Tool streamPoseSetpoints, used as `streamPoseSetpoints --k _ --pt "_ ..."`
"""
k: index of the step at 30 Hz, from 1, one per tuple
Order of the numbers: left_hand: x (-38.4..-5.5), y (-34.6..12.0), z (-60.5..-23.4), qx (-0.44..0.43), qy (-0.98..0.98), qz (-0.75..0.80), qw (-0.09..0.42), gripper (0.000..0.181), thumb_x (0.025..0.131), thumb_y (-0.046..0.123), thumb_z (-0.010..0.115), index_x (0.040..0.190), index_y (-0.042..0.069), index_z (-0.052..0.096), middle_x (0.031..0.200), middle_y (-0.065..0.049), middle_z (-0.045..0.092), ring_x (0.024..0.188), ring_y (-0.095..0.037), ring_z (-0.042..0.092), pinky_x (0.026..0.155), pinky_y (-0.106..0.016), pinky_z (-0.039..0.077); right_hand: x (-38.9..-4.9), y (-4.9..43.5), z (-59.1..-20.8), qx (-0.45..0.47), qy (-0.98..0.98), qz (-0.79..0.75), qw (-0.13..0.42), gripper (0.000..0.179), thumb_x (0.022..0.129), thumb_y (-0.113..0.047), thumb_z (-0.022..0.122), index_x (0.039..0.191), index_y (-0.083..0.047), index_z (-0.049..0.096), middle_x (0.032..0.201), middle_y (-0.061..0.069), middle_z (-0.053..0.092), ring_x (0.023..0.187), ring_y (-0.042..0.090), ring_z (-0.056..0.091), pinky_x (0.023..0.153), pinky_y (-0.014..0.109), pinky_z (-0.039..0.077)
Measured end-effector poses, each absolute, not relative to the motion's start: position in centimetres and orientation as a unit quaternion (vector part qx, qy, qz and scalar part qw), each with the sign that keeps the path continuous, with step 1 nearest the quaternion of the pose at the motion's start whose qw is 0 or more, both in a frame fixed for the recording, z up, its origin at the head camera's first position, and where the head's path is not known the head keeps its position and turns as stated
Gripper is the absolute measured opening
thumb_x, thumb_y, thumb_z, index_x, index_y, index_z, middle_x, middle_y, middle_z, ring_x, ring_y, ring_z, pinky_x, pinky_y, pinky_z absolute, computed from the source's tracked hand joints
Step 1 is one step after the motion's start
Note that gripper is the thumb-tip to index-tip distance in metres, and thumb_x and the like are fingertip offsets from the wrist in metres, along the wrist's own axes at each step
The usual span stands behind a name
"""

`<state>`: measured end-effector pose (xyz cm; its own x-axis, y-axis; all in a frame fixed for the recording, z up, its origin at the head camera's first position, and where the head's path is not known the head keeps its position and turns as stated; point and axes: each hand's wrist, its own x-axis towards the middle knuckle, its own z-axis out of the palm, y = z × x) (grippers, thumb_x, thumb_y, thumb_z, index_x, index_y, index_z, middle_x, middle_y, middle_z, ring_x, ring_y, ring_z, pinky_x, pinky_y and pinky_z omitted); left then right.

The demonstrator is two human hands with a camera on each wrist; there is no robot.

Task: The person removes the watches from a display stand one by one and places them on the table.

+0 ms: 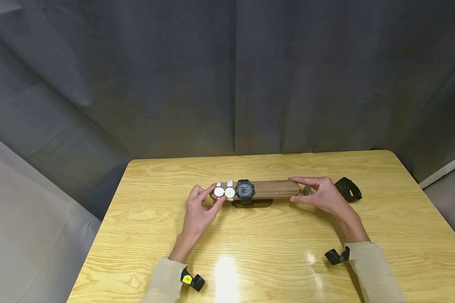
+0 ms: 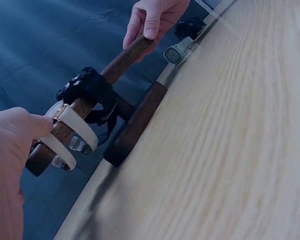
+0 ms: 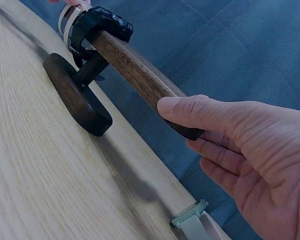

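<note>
A dark wooden watch stand (image 1: 274, 189) with a long bar on a small foot stands on the table. Two white-strapped watches (image 1: 230, 192) sit side by side at the bar's left end, and a chunky black watch (image 1: 245, 189) is strapped on just right of them. My left hand (image 1: 198, 212) grips the left end, index finger above and thumb below, right at the white watches. At the bare right end, my right hand (image 1: 326, 195) pinches the bar between thumb and fingers; the right wrist view shows the thumb (image 3: 182, 111) on its side.
Behind my right hand, a pale green watch (image 2: 173, 55) lies on the wood-grained table (image 1: 155, 227). Another black watch (image 1: 349, 189) rests farther right. Dark curtains (image 1: 227, 84) hang behind the table's far edge.
</note>
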<state>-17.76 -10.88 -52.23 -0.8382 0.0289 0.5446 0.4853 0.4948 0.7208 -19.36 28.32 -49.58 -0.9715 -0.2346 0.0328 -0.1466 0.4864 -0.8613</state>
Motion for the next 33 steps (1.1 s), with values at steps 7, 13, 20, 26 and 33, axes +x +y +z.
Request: streamPoseSetpoints --k 7,13,20,26,33 --pt "-17.45 -10.31 -52.77 -0.153 -0.82 -0.473 0.284 0.044 0.082 0.016 0.09 0.12 -0.001 0.076 0.078 -0.006 0.046 0.067 -0.033 0.047 0.057 -0.024 0.04 -19.29 28.33 -49.42 -0.109 0.861 -0.494 0.046 0.062 0.081 -0.037 0.092 0.137 -0.021 0.071 0.142 0.009 0.066 0.147 0.039 0.043 0.11 0.063 0.042" --pt "-17.31 -10.04 -52.85 -0.153 -0.808 -0.485 0.297 0.04 0.082 0.011 0.088 0.117 -0.003 0.076 0.077 -0.013 0.048 0.066 -0.036 0.049 0.054 -0.042 0.047 -19.12 28.36 -49.12 -0.109 0.862 -0.493 0.047 0.061 0.081 -0.035 0.092 0.136 -0.02 0.072 0.142 0.01 0.066 0.147 0.039 0.044 0.116 0.069 0.034" --pt "-17.19 -10.04 -52.84 -0.149 -0.807 -0.487 0.297 0.038 0.082 0.011 0.088 0.116 -0.002 0.077 0.077 -0.004 0.047 0.066 -0.035 0.05 0.054 -0.046 0.049 -18.88 28.34 -48.9 -0.104 0.857 -0.501 0.057 0.061 0.082 -0.034 0.091 0.137 -0.019 0.071 0.143 0.01 0.065 0.148 0.041 0.04 0.115 0.071 0.035" --pt "-17.23 -10.15 -52.88 -0.149 -0.803 -0.49 0.305 0.036 0.081 0.009 0.086 0.113 -0.003 0.078 0.077 -0.002 0.046 0.066 -0.034 0.05 0.054 -0.046 0.051 -18.86 28.29 -48.93 -0.109 0.855 -0.503 0.057 0.06 0.082 -0.034 0.091 0.136 -0.02 0.071 0.143 0.01 0.065 0.148 0.04 0.041 0.116 0.072 0.033" --pt "-17.35 -10.23 -52.82 -0.146 -0.805 -0.487 0.307 0.035 0.079 0.009 0.086 0.11 -0.005 0.078 0.077 -0.003 0.047 0.066 -0.036 0.052 0.056 -0.043 0.053 -18.82 28.32 -48.83 -0.108 0.857 -0.501 0.057 0.06 0.082 -0.035 0.091 0.136 -0.02 0.071 0.143 0.01 0.064 0.148 0.04 0.041 0.114 0.071 0.035"
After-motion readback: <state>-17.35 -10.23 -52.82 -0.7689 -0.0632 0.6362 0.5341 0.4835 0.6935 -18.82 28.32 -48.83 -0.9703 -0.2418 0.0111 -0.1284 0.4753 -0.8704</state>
